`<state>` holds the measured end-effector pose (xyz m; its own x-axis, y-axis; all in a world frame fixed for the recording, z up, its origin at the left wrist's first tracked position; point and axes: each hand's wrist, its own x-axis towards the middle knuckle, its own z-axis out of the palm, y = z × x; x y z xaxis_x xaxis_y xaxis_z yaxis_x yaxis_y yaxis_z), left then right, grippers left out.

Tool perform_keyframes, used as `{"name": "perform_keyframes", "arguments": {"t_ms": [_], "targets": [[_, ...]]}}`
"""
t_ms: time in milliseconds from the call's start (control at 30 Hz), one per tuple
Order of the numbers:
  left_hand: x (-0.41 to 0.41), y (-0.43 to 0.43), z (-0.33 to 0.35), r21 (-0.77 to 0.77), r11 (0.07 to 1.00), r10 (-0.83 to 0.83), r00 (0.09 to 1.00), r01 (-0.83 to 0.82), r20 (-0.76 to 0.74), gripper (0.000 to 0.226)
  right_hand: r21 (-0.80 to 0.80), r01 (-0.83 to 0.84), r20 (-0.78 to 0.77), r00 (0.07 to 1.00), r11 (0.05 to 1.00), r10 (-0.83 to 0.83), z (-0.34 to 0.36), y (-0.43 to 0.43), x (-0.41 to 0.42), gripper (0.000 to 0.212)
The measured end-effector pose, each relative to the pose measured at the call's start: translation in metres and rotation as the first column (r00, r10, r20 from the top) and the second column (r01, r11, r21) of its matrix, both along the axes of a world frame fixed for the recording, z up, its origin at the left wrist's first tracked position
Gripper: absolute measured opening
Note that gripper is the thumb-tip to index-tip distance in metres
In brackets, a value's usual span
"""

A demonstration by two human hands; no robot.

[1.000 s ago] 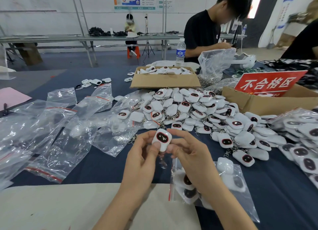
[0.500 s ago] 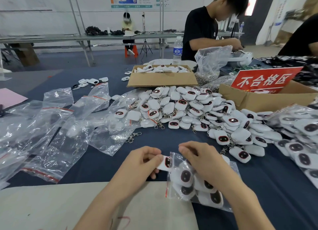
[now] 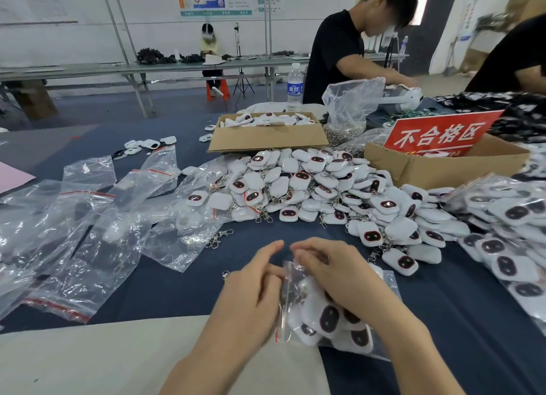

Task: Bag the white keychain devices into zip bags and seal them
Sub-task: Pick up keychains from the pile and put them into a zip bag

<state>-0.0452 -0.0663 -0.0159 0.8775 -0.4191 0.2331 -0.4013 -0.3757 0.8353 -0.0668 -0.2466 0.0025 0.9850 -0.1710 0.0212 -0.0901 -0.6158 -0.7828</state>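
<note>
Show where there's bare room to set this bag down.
Bare blue cloth lies between the empty zip bags and the left hand, and between the held bag and the filled bags at right. The cream mat nearest is bare. Crowded: the device pile behind.

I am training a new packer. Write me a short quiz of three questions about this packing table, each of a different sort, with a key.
1. True or false: the bag that the left hand and the right hand handle is empty.
2. What stands in the box on the right? A. a red sign B. a bottle C. scissors
3. Fill in: the ___ hand lies on top of the bag.

Key: 1. False, it holds devices. 2. A. 3. right.
</note>
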Motion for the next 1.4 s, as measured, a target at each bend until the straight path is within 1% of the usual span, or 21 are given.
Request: {"name": "perform_keyframes", "arguments": {"t_ms": [67, 133, 167, 200, 267, 300, 367, 467, 533, 633, 700, 733, 767, 833, 900, 967, 1033, 1167, 1267, 1333, 1400], "targets": [[0.008, 0.008, -0.002, -0.036, 0.995, 0.095, 0.994, -0.093, 0.054, 0.045, -0.060, 0.131, 0.121, 0.985, 0.990, -0.123, 0.001, -0.010, -0.001, 0.023], [0.015, 0.014, -0.006, -0.057, 0.986, 0.161, 0.986, -0.159, 0.032, 0.046, -0.224, 0.320, 0.245, 0.933, 0.921, -0.264, -0.002, -0.027, -0.003, 0.032], [0.017, 0.016, -0.008, -0.051, 0.982, 0.181, 0.983, -0.180, 0.016, 0.045, -0.306, 0.378, 0.232, 0.920, 0.874, -0.316, -0.004, -0.034, -0.004, 0.038], [0.019, 0.016, -0.009, -0.042, 0.980, 0.195, 0.981, -0.195, -0.002, 0.044, -0.382, 0.395, 0.170, 0.918, 0.836, -0.357, -0.007, -0.040, -0.005, 0.043], [0.021, 0.016, -0.011, -0.040, 0.977, 0.208, 0.978, -0.209, -0.021, 0.043, -0.491, 0.367, 0.043, 0.916, 0.790, -0.399, -0.013, -0.047, -0.004, 0.048], [0.021, 0.015, -0.012, -0.043, 0.977, 0.207, 0.978, -0.207, -0.018, 0.043, -0.513, 0.372, 0.038, 0.910, 0.774, -0.412, -0.016, -0.048, -0.002, 0.046], [0.021, 0.016, -0.014, -0.054, 0.979, 0.197, 0.980, -0.198, -0.009, 0.044, -0.474, 0.429, 0.109, 0.895, 0.769, -0.432, -0.018, -0.049, 0.001, 0.043], [0.022, 0.016, -0.016, -0.065, 0.978, 0.197, 0.980, -0.197, -0.002, 0.043, -0.338, 0.519, 0.208, 0.855, 0.785, -0.475, -0.016, -0.051, 0.000, 0.040], [0.022, 0.016, -0.016, -0.086, 0.975, 0.207, 0.978, -0.207, -0.003, 0.043, -0.212, 0.529, 0.251, 0.842, 0.822, -0.477, -0.014, -0.053, -0.003, 0.036], [0.020, 0.015, -0.009, -0.230, 0.954, 0.189, 0.981, -0.194, -0.041, 0.043, 0.045, 0.382, 0.287, 0.880, 0.923, -0.379, 0.004, -0.046, -0.005, 0.032], [0.019, 0.012, -0.001, -0.383, 0.907, 0.141, 0.983, -0.177, -0.122, 0.036, 0.132, 0.209, 0.348, 0.905, 0.969, -0.243, 0.020, -0.031, -0.007, 0.041], [0.019, 0.010, 0.003, -0.464, 0.868, 0.092, 0.976, -0.176, -0.197, 0.028, 0.136, 0.106, 0.377, 0.914, 0.985, -0.150, 0.026, -0.021, -0.007, 0.049], [0.018, 0.008, 0.008, -0.546, 0.821, 0.000, 0.955, -0.169, -0.295, 0.026, 0.112, 0.009, 0.394, 0.918, 0.994, -0.052, 0.029, -0.009, -0.007, 0.054], [0.015, 0.006, 0.015, -0.654, 0.744, -0.244, 0.859, -0.132, -0.451, 0.042, 0.063, -0.131, 0.397, 0.913, 0.989, 0.095, 0.030, 0.013, -0.006, 0.058], [0.013, 0.007, 0.016, -0.691, 0.717, -0.385, 0.775, -0.090, -0.501, 0.042, 0.085, -0.218, 0.400, 0.901, 0.972, 0.167, 0.026, 0.028, -0.003, 0.050], [0.014, 0.010, 0.014, -0.725, 0.679, -0.423, 0.743, -0.119, -0.518, 0.032, 0.105, -0.263, 0.427, 0.883, 0.959, 0.195, 0.024, 0.033, 0.002, 0.041], [0.018, 0.012, 0.012, -0.719, 0.677, -0.380, 0.761, -0.158, -0.525, 0.029, 0.145, -0.296, 0.433, 0.877, 0.944, 0.208, 0.022, 0.033, 0.009, 0.035], [0.022, 0.011, 0.010, -0.623, 0.737, -0.111, 0.862, -0.262, -0.494, 0.033, 0.298, -0.238, 0.275, 0.949, 0.925, 0.155, 0.015, 0.028, 0.027, 0.025], [0.021, 0.010, 0.010, -0.556, 0.795, 0.045, 0.938, -0.242, -0.344, 0.018, 0.324, -0.254, 0.205, 0.959, 0.911, 0.195, 0.013, 0.025, 0.035, 0.017], [0.022, 0.009, 0.011, -0.546, 0.806, 0.077, 0.955, -0.229, -0.288, 0.018, 0.364, -0.261, 0.173, 0.962, 0.894, 0.210, 0.017, 0.020, 0.040, 0.014], [0.023, 0.006, 0.011, -0.553, 0.805, 0.072, 0.960, -0.217, -0.272, 0.017, 0.359, -0.281, 0.160, 0.958, 0.890, 0.238, 0.023, 0.014, 0.044, 0.012]]}}
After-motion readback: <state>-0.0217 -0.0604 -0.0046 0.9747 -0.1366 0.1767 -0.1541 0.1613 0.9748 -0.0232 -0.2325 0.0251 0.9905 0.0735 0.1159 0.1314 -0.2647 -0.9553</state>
